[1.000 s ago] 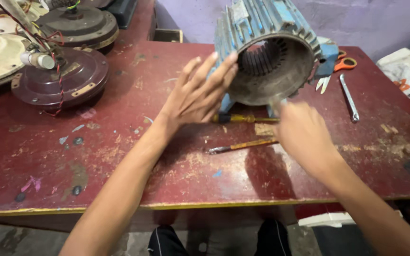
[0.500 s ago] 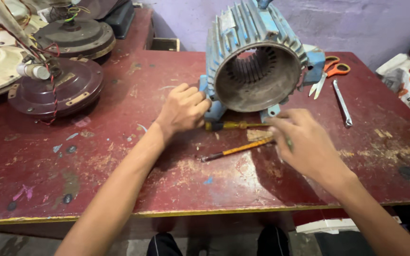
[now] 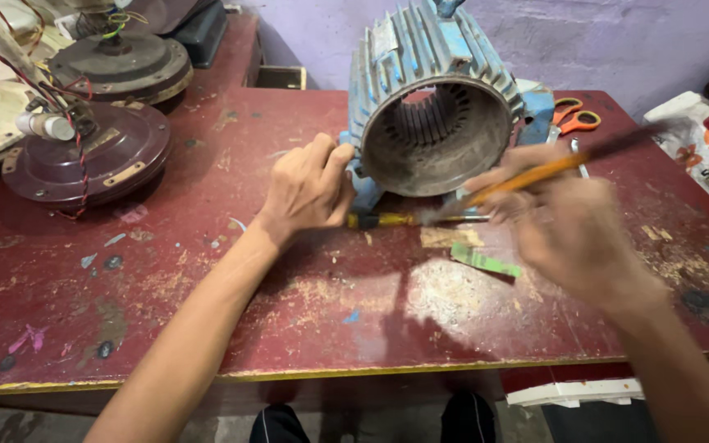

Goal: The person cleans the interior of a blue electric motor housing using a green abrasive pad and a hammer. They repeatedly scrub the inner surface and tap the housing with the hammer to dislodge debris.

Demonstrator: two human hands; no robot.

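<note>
Up in the middle of the frame, we've got our left hand [image 3: 309, 190] clamped on the blue motor housing [image 3: 432, 107] to steady it, right hand [image 3: 572, 217] gripping a blurry orange brush [image 3: 535, 174] aimed at its open mouth.

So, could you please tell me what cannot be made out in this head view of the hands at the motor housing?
- Right hand: motion-blurred; its grip on the orange brush is unclear.
- Brush's tip: smeared near the blue motor housing; contact cannot be told.
- Left hand: its fingers cover the housing's left foot.
- Screwdriver: ends hidden by both hands.
- Scissors: blades hidden behind the housing.
</note>
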